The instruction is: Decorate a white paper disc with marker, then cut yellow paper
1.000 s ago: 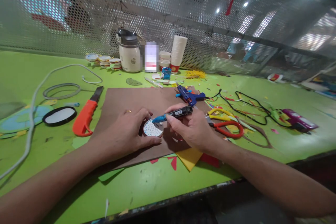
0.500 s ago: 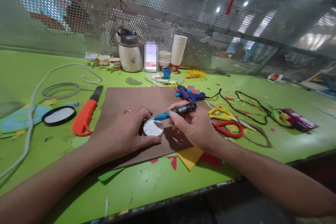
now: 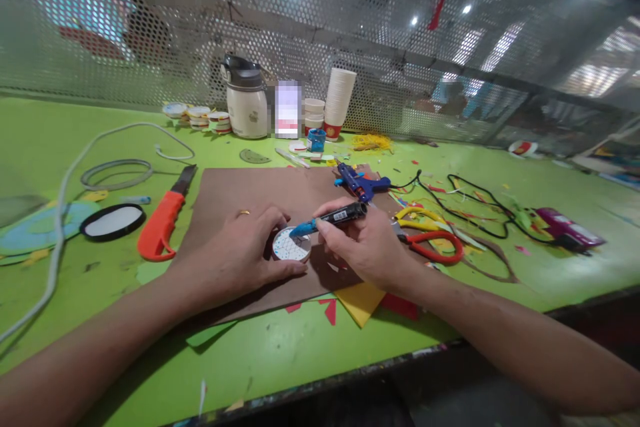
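My left hand (image 3: 250, 247) curls its thumb and fingers round the edge of a small round white disc (image 3: 289, 247), holding it on a brown board (image 3: 240, 190). Dark lines and blue dots pattern the disc's top. In my right hand (image 3: 363, 240) is a marker (image 3: 340, 215) with a black barrel and a blue front end. The marker slants down to the left, its tip at the upper part of the disc; whether it touches cannot be made out. A ring sits on one left finger.
An orange-handled saw (image 3: 163, 220) lies left of the board. A blue glue gun (image 3: 363, 183), scissors with red handles (image 3: 437, 247) and a black cord lie to the right. Behind stand a white bottle (image 3: 247, 107), stacked paper cups (image 3: 340, 103) and a blue paint jar (image 3: 316, 140).
My right hand has shifted slightly left, bringing the marker's tip a little lower and further left over the disc. My left hand and the disc stay in place.
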A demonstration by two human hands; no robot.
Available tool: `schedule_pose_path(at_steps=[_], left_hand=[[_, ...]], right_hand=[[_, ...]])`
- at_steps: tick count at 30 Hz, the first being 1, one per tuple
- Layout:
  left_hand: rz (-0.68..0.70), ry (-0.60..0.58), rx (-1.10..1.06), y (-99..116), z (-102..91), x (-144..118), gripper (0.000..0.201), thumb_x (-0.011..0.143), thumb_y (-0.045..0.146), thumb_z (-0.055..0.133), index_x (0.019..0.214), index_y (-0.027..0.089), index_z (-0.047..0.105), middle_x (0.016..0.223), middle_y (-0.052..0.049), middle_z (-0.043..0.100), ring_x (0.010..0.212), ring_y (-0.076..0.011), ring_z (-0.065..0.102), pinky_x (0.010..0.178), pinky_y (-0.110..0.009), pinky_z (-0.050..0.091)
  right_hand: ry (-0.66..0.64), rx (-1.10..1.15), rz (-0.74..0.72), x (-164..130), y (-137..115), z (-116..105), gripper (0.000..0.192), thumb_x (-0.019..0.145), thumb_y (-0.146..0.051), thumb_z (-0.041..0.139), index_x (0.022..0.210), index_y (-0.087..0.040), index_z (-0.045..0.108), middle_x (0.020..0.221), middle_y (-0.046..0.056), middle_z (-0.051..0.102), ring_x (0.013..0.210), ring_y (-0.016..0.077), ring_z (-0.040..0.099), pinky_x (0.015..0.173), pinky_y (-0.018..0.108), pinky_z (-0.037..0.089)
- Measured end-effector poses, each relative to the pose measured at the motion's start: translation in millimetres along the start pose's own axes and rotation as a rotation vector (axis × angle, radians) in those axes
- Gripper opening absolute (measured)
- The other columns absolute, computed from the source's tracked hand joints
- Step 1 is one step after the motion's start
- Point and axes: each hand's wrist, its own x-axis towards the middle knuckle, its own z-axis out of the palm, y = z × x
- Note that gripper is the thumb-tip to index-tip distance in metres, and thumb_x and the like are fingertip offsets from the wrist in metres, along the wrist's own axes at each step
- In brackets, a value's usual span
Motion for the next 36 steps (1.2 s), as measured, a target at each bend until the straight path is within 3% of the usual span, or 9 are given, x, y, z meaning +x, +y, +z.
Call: schedule_pose_path(at_steps=[7,16,25,29,33,36], left_hand=[[-0.013,0.012,-0.018,3.5,-2.8,-0.8,0.047,0.074,0.061,0.065,0.099,0.022,0.061,0.105,-0.008,0.069,0.093,-0.0323,0.059,0.08,-0.043,0.044],[-0.035,0.055,0.021,2.4,-7.0,-9.3,0.045,0.076,0.055,0.064,0.108,0.023,0.062,0.108,-0.01,0.069,0.098,-0.0332,0.062,0.08,-0.042,0.048],[0.072,0.058,0.002,-2.1,-4.9,-6.9,0.037,0.082,0.044,0.061,0.111,0.021,0.062,0.121,-0.01,0.065,0.109,-0.0318,0.059,0.095,-0.046,0.044],[0.094,0.089,-0.002,-6.0,-1.9,-6.1,0.037,0.079,0.045,0.065,0.108,0.022,0.063,0.118,-0.01,0.066,0.108,-0.0318,0.06,0.094,-0.045,0.045],[0.087,0.121,0.0,-9.7,1.6,-5.5,0.039,0.077,0.047,0.067,0.108,0.025,0.064,0.118,-0.009,0.066,0.106,-0.0312,0.061,0.092,-0.043,0.046],[0.082,0.116,-0.004,-11.4,4.1,-4.4,0.038,0.074,0.044,0.069,0.106,0.025,0.064,0.12,-0.008,0.065,0.107,-0.0307,0.059,0.094,-0.043,0.044]], right_hand=[[0.18,-0.014,-0.039,2.7,-6.3,-6.2,0.013,0.089,-0.03,0.064,0.094,-0.019,0.065,0.069,-0.002,0.062,0.052,0.0094,0.056,0.049,0.022,0.047],[0.239,0.183,-0.037,11.9,-11.4,-4.5,0.019,0.086,-0.033,0.064,0.098,-0.018,0.063,0.063,-0.003,0.061,0.05,0.0095,0.054,0.045,0.02,0.044],[0.306,0.066,-0.017,31.9,-13.5,-24.8,0.026,0.081,-0.036,0.065,0.1,-0.018,0.065,0.066,-0.002,0.06,0.055,0.0113,0.056,0.05,0.023,0.048],[0.329,0.012,0.067,56.5,-12.4,-40.7,0.021,0.083,-0.03,0.061,0.1,-0.018,0.06,0.065,-0.004,0.058,0.054,0.0111,0.056,0.048,0.022,0.047],[0.315,-0.089,0.158,104.9,-3.2,-51.1,0.011,0.092,-0.024,0.057,0.098,-0.016,0.062,0.066,-0.004,0.058,0.054,0.0115,0.058,0.049,0.023,0.049],[0.335,-0.193,0.238,155.4,7.9,-58.5,0.02,0.097,-0.031,0.06,0.107,-0.014,0.063,0.093,0.003,0.067,0.073,0.0143,0.065,0.065,0.03,0.056]])
